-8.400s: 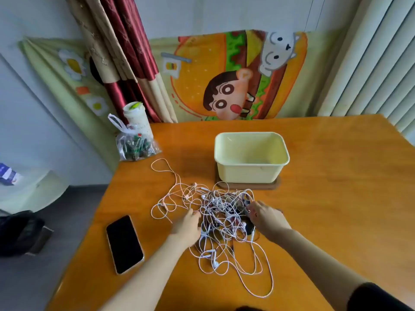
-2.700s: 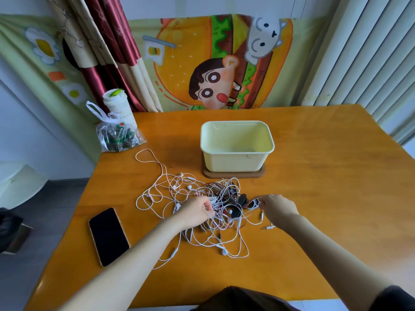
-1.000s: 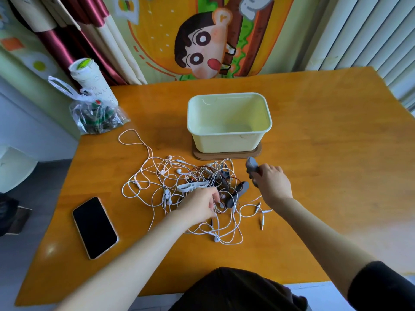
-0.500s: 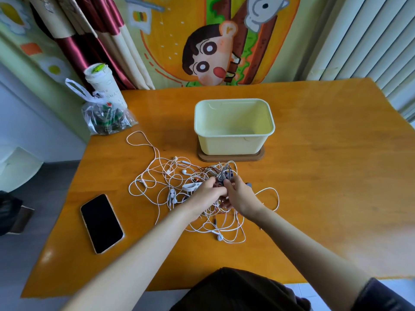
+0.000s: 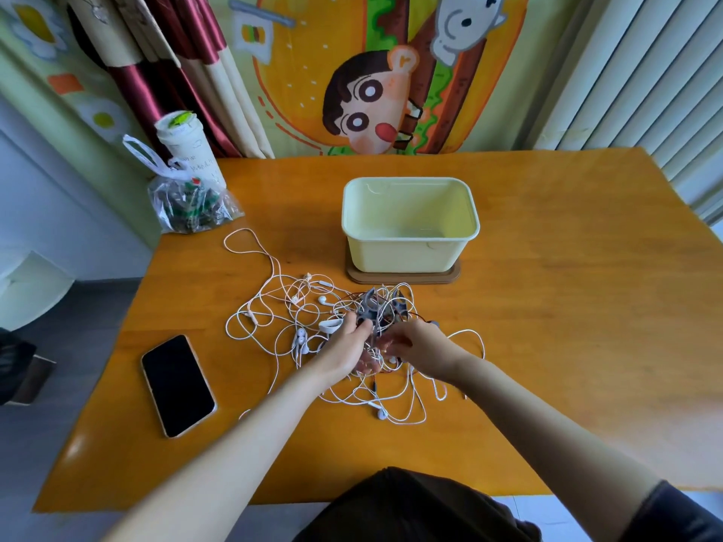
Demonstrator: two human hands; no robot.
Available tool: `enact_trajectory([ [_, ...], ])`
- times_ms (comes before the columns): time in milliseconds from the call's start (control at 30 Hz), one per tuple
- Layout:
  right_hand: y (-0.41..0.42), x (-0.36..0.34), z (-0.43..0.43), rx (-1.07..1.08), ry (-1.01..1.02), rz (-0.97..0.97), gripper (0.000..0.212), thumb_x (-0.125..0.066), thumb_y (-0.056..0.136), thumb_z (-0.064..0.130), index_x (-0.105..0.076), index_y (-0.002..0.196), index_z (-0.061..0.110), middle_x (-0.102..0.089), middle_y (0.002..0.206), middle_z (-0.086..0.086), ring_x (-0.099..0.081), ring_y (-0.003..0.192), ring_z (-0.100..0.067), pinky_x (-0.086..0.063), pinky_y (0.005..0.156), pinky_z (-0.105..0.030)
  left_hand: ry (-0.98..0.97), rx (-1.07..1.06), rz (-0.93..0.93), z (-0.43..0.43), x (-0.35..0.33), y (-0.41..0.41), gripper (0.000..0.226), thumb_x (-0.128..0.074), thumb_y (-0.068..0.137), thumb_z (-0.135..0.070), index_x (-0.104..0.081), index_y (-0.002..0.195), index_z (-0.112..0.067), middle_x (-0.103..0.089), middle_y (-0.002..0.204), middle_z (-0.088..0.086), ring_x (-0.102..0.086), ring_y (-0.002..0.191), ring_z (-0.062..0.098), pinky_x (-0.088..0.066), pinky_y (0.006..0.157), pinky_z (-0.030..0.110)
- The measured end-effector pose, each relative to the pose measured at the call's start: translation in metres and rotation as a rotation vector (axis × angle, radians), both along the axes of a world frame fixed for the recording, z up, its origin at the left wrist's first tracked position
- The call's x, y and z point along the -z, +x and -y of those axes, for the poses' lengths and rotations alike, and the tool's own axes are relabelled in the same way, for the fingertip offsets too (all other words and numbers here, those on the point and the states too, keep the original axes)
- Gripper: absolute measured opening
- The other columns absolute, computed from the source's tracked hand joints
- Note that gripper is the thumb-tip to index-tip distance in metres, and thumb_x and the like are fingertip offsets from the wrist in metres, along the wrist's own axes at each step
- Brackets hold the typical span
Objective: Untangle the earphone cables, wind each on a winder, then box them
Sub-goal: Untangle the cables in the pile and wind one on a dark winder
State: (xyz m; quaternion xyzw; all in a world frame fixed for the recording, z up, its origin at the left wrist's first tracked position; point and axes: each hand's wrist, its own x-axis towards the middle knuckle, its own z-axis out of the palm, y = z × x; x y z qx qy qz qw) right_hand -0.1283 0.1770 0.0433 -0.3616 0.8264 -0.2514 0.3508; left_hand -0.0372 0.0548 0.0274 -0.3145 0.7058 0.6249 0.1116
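Earphone cables (image 5: 344,307) lie in one white tangle on the bench (image 5: 567,307), just in front of the pale box (image 5: 409,252) and not touching it. The dense knot, with grey winders (image 5: 369,307) caught in it, sits between the two hands and slightly beyond them, on the box side.

Left hand (image 5: 346,352): palm turned up, fingers and thumb curled round a bunch of strands at the knot. Right hand (image 5: 420,346): fingers curled into the same knot, apparently pinching strands (blurred, so the exact grip is unclear).

Loose loops spread mainly to the left, toward the phone (image 5: 178,385), with a smaller loop to the right. Judgement: the left hand is nearer the long free runs, so pulling a strand out leftward looks easiest. No cable wound yet; box holds nothing.
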Motion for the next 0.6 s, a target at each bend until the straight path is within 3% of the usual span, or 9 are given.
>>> enact_trajectory([
  [100, -0.007, 0.007, -0.006, 0.027, 0.041, -0.097, 0.020, -0.052, 0.094, 0.004, -0.067, 0.107, 0.004, -0.069, 0.104, -0.007, -0.062, 0.091, -0.013, -0.044, 0.076, -0.014, -0.044, 0.079, 0.033, 0.005, 0.000, 0.006, 0.019, -0.024, 0.105, -0.032, -0.022, 0.121, -0.023, -0.065, 0.104, 0.012, -0.059, 0.063, 0.023, -0.045, 0.062, 0.030],
  [167, -0.016, 0.015, -0.013, 0.123, 0.040, -0.163, 0.020, -0.049, 0.094, 0.000, -0.067, 0.102, 0.002, -0.068, 0.102, -0.010, -0.062, 0.090, -0.016, -0.047, 0.078, -0.019, -0.101, 0.123, 0.076, 0.009, 0.000, 0.009, 0.023, -0.023, 0.105, -0.031, -0.030, 0.119, -0.015, -0.068, 0.098, 0.012, -0.056, 0.056, 0.019, -0.040, 0.053, 0.026],
  [267, -0.037, 0.028, -0.028, 0.296, 0.068, -0.246, 0.022, -0.045, 0.092, -0.003, -0.067, 0.096, 0.000, -0.068, 0.098, -0.018, -0.063, 0.093, -0.032, -0.050, 0.082, -0.036, -0.203, 0.113, 0.115, 0.017, 0.003, 0.013, 0.030, -0.022, 0.105, -0.031, -0.035, 0.120, -0.009, -0.064, 0.084, 0.007, -0.054, 0.055, 0.015, -0.041, 0.051, 0.023],
  [400, -0.059, 0.037, -0.054, 0.412, 0.239, -0.364, 0.028, -0.042, 0.090, -0.003, -0.065, 0.104, 0.006, -0.066, 0.108, -0.017, -0.058, 0.101, -0.034, -0.045, 0.078, -0.034, -0.299, 0.065, 0.136, 0.034, 0.003, 0.015, 0.029, -0.025, 0.104, -0.030, -0.038, 0.116, -0.007, -0.058, 0.074, 0.006, -0.050, 0.056, 0.014, -0.042, 0.053, 0.023],
  [500, -0.047, 0.029, -0.048, 0.207, 0.420, -0.569, 0.042, -0.040, 0.091, -0.001, -0.054, 0.126, 0.017, -0.054, 0.130, -0.005, -0.042, 0.122, -0.027, -0.036, 0.096, -0.034, -0.263, 0.014, 0.105, 0.038, -0.004, 0.011, 0.037, -0.026, 0.104, -0.030, -0.034, 0.125, -0.001, -0.056, 0.072, 0.007, -0.050, 0.056, 0.014, -0.044, 0.052, 0.023],
  [600, -0.011, 0.007, -0.015, -0.019, 0.205, -0.553, 0.050, -0.045, 0.095, 0.007, -0.035, 0.143, 0.020, -0.039, 0.145, -0.001, -0.029, 0.137, -0.021, -0.019, 0.115, -0.038, -0.239, 0.045, 0.053, 0.028, -0.014, 0.000, 0.035, -0.024, 0.104, -0.031, -0.036, 0.122, -0.003, -0.057, 0.078, 0.009, -0.054, 0.062, 0.017, -0.046, 0.060, 0.027],
])
